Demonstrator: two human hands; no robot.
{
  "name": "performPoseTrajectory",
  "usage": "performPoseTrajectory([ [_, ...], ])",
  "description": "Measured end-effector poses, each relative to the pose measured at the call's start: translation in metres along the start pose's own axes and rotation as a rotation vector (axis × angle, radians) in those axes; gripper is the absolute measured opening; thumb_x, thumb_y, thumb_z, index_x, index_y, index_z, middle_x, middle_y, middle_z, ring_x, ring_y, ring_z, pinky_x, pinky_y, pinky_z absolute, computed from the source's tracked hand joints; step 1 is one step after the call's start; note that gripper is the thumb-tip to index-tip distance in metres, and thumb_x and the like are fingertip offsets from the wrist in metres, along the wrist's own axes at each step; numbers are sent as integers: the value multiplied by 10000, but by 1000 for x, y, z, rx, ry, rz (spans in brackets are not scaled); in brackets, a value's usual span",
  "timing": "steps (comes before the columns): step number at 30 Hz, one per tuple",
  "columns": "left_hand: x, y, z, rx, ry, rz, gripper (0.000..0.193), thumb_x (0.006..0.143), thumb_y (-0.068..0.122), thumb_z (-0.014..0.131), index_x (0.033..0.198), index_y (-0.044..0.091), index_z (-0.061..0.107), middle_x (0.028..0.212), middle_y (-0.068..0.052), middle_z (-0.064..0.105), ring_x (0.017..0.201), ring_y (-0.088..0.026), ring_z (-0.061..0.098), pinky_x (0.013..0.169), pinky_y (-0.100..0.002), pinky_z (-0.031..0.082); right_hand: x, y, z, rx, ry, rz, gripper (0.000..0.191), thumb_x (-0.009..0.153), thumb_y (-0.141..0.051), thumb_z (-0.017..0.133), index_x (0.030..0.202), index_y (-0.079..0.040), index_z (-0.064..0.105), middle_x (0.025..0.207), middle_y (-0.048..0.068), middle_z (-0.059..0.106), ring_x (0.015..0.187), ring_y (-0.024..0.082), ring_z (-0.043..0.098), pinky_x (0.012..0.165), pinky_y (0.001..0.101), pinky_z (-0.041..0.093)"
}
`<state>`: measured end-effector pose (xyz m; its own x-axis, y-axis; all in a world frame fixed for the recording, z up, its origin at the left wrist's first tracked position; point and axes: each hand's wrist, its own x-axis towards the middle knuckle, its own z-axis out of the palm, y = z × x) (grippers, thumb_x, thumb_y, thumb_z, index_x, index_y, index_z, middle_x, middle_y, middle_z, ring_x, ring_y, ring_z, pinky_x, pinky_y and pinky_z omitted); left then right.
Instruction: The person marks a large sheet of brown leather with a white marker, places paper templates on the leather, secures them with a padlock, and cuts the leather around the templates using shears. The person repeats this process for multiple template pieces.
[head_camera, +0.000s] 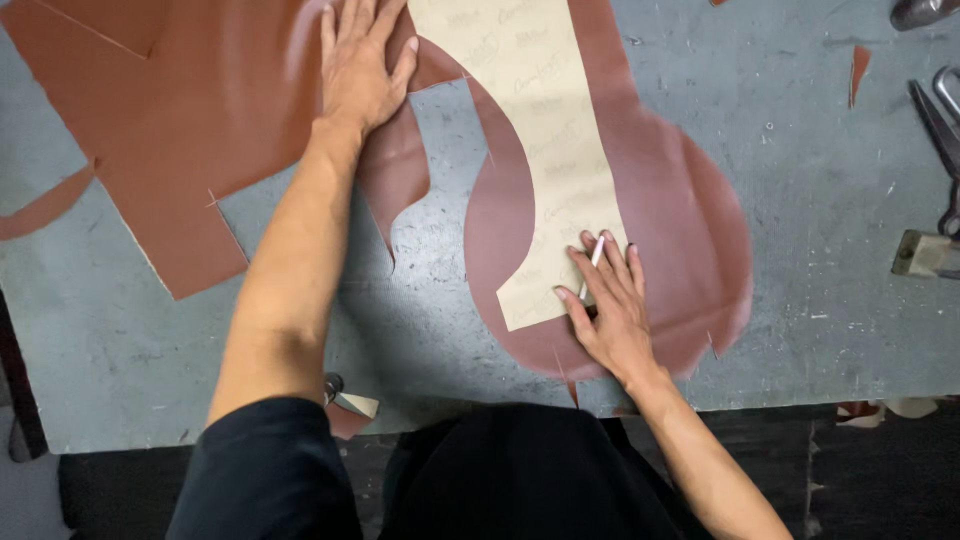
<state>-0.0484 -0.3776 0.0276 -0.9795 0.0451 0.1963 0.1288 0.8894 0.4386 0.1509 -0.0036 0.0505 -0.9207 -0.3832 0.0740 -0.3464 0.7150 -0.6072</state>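
The left hand (360, 65) lies flat with fingers spread open, pressing on the brown leather sheet (200, 110) at the top of the grey table (820, 250), beside the upper end of the cream paper pattern (545, 150). The right hand (610, 305) rests with fingers stretched over the lower end of that pattern, which lies on a rounded piece of brown leather (680, 220) in the middle of the table, and a thin white marker (597, 250) is pinched between its fingers. Scissors (940, 130) lie well apart at the right edge
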Motion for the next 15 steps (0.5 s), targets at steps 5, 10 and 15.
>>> performPoseTrajectory([
  [5,-2,-3,-2,28,26,7,512,1108,355,602,1535,89,510,1599,-193,433,1509,-402,301,1271,-578,147,-5,-1,4,-11,75,60,546,971,-303,680,1440,-47,569,1559,158,501,1527,354,355,1267,575,171],
  [10,-15,4,5,72,143,127,521,1068,215,578,1574,98,542,1602,-275,402,1483,-451,288,1212,-609,124,-20,1,4,-32,75,130,532,984,-286,663,1440,-31,563,1567,169,496,1536,360,349,1273,573,174],
  [15,0,13,2,54,43,231,416,1078,231,597,1482,132,614,1472,-200,550,1422,-387,417,1202,-616,210,-14,-4,9,-54,61,127,527,982,-285,661,1430,-26,565,1571,177,482,1534,381,331,1265,573,165],
])
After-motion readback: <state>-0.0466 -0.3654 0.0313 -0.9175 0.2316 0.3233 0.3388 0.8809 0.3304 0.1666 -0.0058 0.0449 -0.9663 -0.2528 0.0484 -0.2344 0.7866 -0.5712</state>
